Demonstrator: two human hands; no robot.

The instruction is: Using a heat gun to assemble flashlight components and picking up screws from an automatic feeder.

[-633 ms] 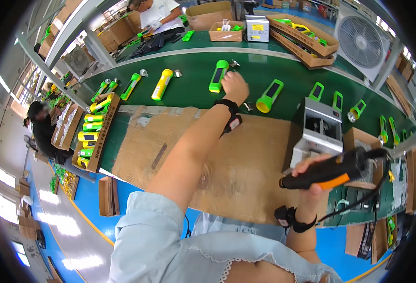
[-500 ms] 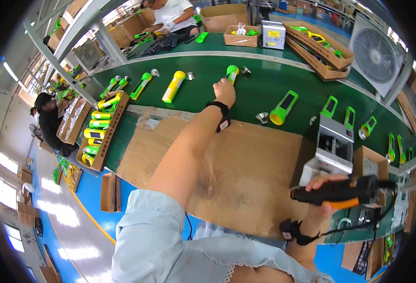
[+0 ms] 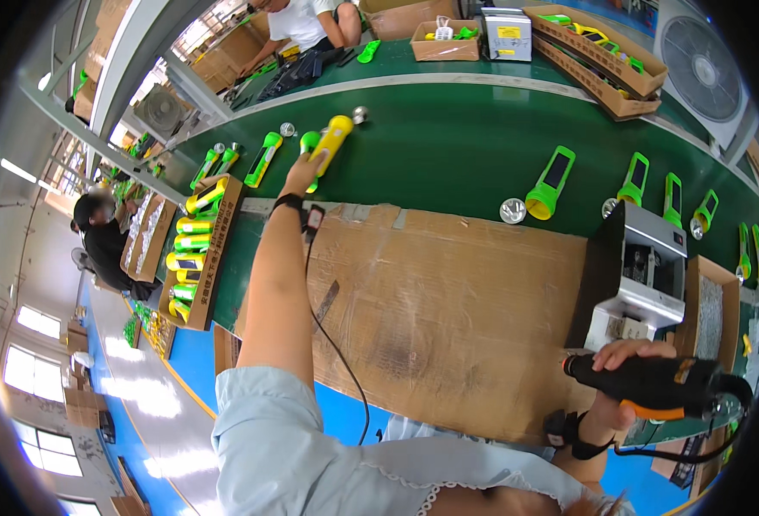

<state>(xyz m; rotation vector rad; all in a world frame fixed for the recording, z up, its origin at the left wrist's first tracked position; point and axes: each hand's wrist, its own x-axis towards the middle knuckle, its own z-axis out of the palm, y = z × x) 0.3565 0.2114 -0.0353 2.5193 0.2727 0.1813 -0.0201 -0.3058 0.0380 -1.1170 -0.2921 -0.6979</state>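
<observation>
Right grip (image 3: 610,408) was closed around a black corded power tool (image 3: 667,383), its tip over the near right part of a cardboard sheet (image 3: 448,301). The sheet spread across the near worktop (image 3: 448,159), short of a silver machine (image 3: 657,236). Right of that, an open box (image 3: 730,322) held pale small parts. Far left, a long box (image 3: 219,258) held yellow and green flashlights. Left grip (image 3: 300,176) touched a green flashlight (image 3: 310,142) and yellow flashlight (image 3: 335,142) lying close together; finger closure could not be told. Beyond, a carton (image 3: 446,50) held green and white pieces.
</observation>
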